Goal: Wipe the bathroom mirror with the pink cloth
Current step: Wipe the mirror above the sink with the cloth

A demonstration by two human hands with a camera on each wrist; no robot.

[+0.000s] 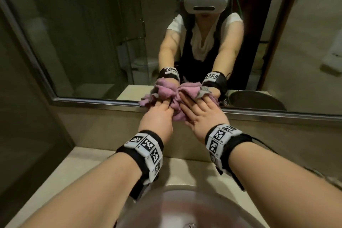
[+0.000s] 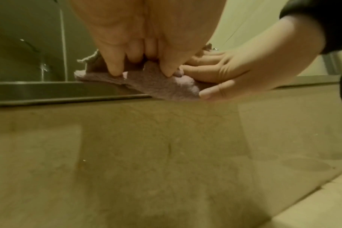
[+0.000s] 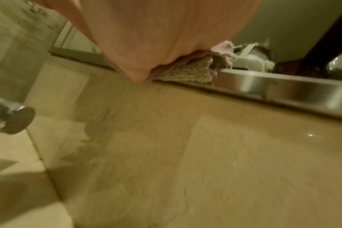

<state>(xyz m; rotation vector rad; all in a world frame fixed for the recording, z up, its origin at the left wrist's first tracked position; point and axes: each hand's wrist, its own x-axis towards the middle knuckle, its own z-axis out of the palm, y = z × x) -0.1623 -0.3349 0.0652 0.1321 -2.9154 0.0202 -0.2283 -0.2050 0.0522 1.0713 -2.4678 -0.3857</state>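
Observation:
The pink cloth [image 1: 178, 115] is bunched against the bottom edge of the bathroom mirror [image 1: 83, 33], lapping over its metal frame [image 1: 92, 101]. My left hand [image 1: 159, 114] presses its fingertips into the left part of the cloth [image 2: 156, 84]. My right hand [image 1: 201, 111] lies flat on the right part with its fingers straight, and it also shows in the left wrist view [image 2: 244, 69]. In the right wrist view the palm [image 3: 156, 30] covers most of the cloth [image 3: 185, 72]. The mirror reflects both hands and the cloth.
A beige tiled strip [image 1: 101, 126] runs under the mirror frame. Below it are the counter [image 1: 74, 172] and a round basin [image 1: 175, 209] directly under my forearms. A metal tap handle [image 3: 16, 120] sits to the left in the right wrist view.

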